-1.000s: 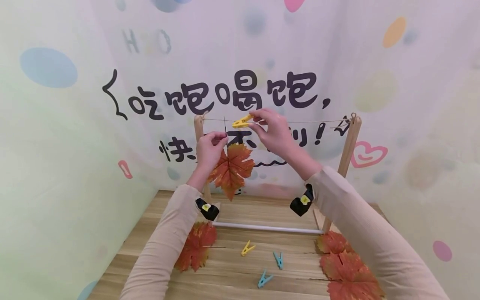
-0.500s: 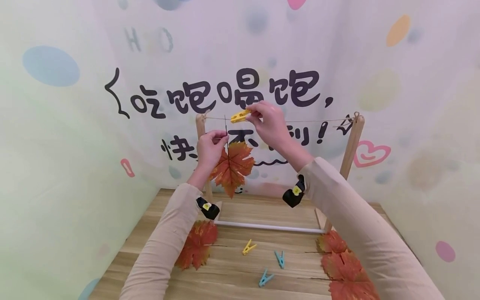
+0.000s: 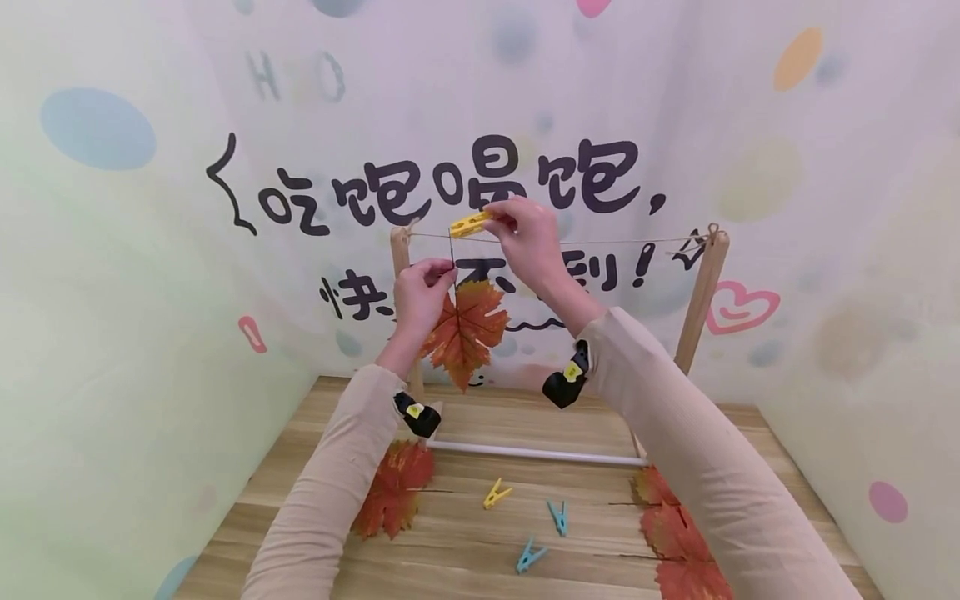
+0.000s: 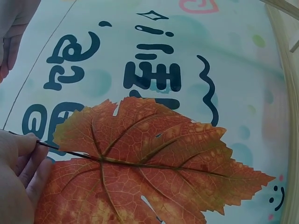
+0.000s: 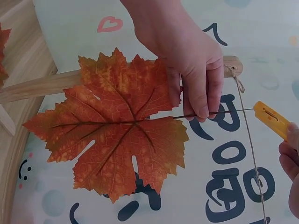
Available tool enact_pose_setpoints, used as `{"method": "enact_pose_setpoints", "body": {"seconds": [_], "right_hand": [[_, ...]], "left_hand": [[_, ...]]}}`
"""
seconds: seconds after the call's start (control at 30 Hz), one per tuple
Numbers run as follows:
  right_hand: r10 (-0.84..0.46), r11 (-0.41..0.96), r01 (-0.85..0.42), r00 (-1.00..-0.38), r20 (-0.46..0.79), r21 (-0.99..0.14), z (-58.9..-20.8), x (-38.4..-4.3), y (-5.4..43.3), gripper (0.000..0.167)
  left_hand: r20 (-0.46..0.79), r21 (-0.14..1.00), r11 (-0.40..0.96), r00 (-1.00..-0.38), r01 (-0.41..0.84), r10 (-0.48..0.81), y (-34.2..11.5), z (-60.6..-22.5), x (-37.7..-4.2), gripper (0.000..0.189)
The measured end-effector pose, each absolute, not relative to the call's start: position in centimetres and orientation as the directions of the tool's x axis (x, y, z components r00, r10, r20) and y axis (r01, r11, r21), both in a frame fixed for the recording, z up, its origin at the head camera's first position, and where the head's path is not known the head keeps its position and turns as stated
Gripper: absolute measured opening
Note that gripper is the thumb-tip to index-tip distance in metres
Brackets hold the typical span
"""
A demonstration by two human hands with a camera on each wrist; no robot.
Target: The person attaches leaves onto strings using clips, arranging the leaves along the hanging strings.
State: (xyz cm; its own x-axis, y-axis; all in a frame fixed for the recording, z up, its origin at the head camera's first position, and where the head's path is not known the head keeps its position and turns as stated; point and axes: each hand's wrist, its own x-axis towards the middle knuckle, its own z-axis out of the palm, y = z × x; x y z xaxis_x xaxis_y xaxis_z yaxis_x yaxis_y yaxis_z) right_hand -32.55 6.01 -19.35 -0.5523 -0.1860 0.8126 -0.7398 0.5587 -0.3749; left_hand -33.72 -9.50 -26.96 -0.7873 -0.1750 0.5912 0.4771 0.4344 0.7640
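In the head view my left hand [image 3: 420, 298] pinches the dark stem of an orange-red artificial leaf [image 3: 467, 333] between thumb and fingertips. The blade hangs below that hand, and the stem's thin end rises past the string [image 3: 622, 242]. My right hand [image 3: 529, 242] grips a yellow clothespin [image 3: 469, 225] by its handle end. Its nose is at the stem's upper tip, just above the string. In the right wrist view the clothespin [image 5: 271, 120] meets the stem tip beyond the string [image 5: 252, 154]. The left wrist view shows the leaf [image 4: 154, 163] with its stem in my fingers.
Two wooden posts [image 3: 702, 304] hold the string, with a white rod [image 3: 536, 453] low between them. On the wooden table [image 3: 450, 575] lie a yellow clothespin [image 3: 497, 494], two blue clothespins [image 3: 558, 518], a leaf [image 3: 395, 490] at left and several leaves [image 3: 675, 533] at right.
My right hand has moved left and slightly up with the yellow clothespin, bringing its nose to the stem's tip. My left hand and the leaf have barely moved.
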Motion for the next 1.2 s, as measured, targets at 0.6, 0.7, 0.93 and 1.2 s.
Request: {"method": "enact_pose_setpoints", "body": {"seconds": [0.6, 0.7, 0.93, 1.2], "right_hand": [[-0.172, 0.569, -0.686, -0.639, 0.749, -0.454, -19.9, -32.9, 5.0, 0.018], [-0.175, 0.573, -0.681, -0.646, 0.743, -0.457, -20.1, -33.0, 4.9, 0.018], [-0.182, 0.57, -0.669, -0.668, 0.721, -0.476, -20.1, -33.0, 4.9, 0.018], [-0.224, 0.576, -0.64, -0.722, 0.655, -0.508, -19.8, -33.0, 5.0, 0.027]], "left_hand": [[0.581, 0.774, 0.419, -0.795, 0.474, -0.175, -9.7, -27.0, -33.7, 0.015], [0.583, 0.773, 0.418, -0.794, 0.477, -0.171, -9.8, -27.1, -33.7, 0.015], [0.581, 0.77, 0.425, -0.798, 0.475, -0.162, -9.7, -27.1, -33.6, 0.016], [0.593, 0.758, 0.443, -0.788, 0.478, -0.165, -9.7, -27.2, -33.8, 0.016]]}}
